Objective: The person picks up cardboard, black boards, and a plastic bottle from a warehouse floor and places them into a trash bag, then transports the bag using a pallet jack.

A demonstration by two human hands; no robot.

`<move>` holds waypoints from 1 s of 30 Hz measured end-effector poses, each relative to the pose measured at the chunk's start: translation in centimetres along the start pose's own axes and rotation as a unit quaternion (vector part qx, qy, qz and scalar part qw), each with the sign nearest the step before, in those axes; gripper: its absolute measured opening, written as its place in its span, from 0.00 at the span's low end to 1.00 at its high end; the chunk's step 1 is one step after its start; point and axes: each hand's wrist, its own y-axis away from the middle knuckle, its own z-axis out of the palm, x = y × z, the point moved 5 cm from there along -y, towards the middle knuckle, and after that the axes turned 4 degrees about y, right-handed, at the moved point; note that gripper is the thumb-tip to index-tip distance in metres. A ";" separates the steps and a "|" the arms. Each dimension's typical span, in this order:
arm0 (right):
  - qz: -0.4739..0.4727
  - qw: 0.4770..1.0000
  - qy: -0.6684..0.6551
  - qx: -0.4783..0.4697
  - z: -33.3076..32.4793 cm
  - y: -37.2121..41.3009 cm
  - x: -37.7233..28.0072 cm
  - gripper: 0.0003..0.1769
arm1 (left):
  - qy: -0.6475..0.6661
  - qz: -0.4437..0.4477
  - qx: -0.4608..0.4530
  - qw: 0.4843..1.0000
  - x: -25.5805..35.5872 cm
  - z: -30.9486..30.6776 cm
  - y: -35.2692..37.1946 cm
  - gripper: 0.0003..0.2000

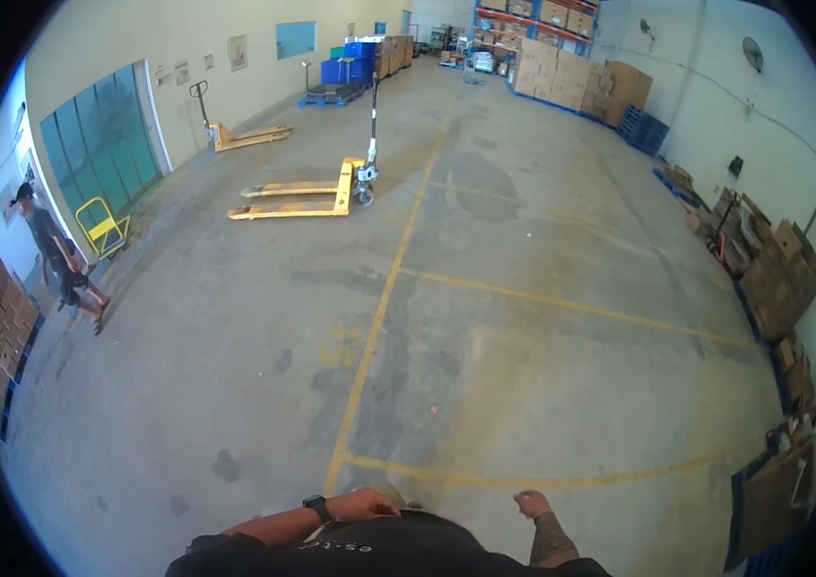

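Your left hand (370,502) (watch (315,507) at the wrist) lies near, against your dark shirt (379,550); cannot tell how its fingers are set. Right hand (530,502): fingers pressed into a fist, holding nothing. Yellow floor line (466,479) runs just beyond both hands. Pallet jack (317,195) stands far, left of centre.

Wearer, seen from above at the near edge. A black short-sleeved shirt (379,556) carries small pale lettering across the chest, too small to read. A black wristwatch (315,507) with a dark face bands the left wrist, just behind the left hand (365,502). Both forearms are bare; the right forearm (552,539) bears dark tattoo-like markings.
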 end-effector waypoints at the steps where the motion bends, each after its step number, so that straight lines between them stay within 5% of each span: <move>1: -0.018 0.998 -0.034 0.056 -4.1 -3.5 -3.5 0.26 | 0.000 0.011 0.005 1.000 0.4 -2.4 -2.7 0.13; 7: -0.112 0.985 -0.035 0.126 -18.1 -20.0 -20.6 0.27 | -0.219 0.054 0.054 0.973 4.0 -17.1 -14.6 0.15; 10: -0.052 0.994 -0.023 0.090 -18.9 -27.7 -22.5 0.28 | -0.086 0.068 0.073 0.991 3.9 -27.7 -20.6 0.16; 12: -0.030 0.999 0.025 -0.005 -17.9 -32.7 -21.7 0.29 | -0.040 -0.041 -0.023 0.998 4.3 -34.0 -25.0 0.18; 14: -0.117 0.992 0.026 -0.032 -18.8 -33.8 -23.0 0.29 | -0.024 -0.004 0.003 1.000 5.8 -38.7 -28.5 0.20; 16: -0.029 0.998 -0.029 -0.050 -19.6 -36.4 -22.4 0.26 | -0.008 0.022 0.030 0.999 6.6 -43.4 -32.1 0.21; 18: 0.132 0.978 -0.127 -0.104 -21.8 -37.1 -24.2 0.26 | -0.034 -0.223 -0.135 0.965 4.3 -47.4 -36.7 0.24; 21: 0.088 0.981 0.031 -0.167 -20.9 -46.3 -20.3 0.23 | -0.056 -0.120 -0.177 0.975 1.6 -53.1 -44.1 0.26; 27: 0.083 0.983 0.057 -0.153 -34.6 -66.2 -28.7 0.22 | 0.155 -0.147 -0.203 0.956 3.2 -68.6 -57.6 0.25; 30: 0.001 0.983 0.165 -0.086 -44.1 -79.2 -36.4 0.22 | 0.093 -0.143 -0.169 0.971 5.0 -76.3 -62.3 0.25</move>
